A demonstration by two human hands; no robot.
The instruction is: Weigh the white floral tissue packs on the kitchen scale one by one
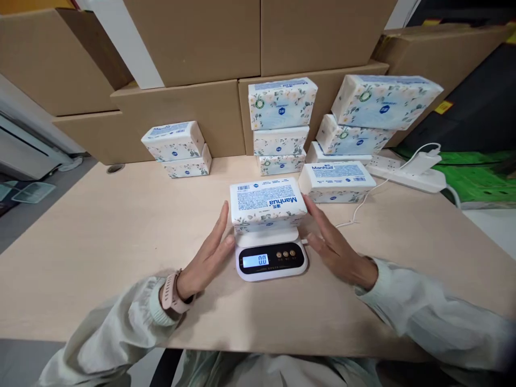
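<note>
A white floral tissue pack (266,201) printed "Manhua" is at the digital scale (271,275), over its white plate. Whether its full weight rests there I cannot tell. The lit display reads 0.0. My left hand (207,258), fingers stretched out, stands beside the pack's left end with a narrow gap. On the other side, my right hand (332,244) is also open, its fingertips close against the pack's right end; contact is unclear. A pink watch band (172,293) circles my left wrist.
Stacked tissue packs stand behind: a left stack (173,145), a middle stack (282,107) and a right stack (387,102). A single tissue pack (338,185) lies before the right stack. A power strip (415,174) with a white cable is at right. Cardboard boxes (193,43) line the back.
</note>
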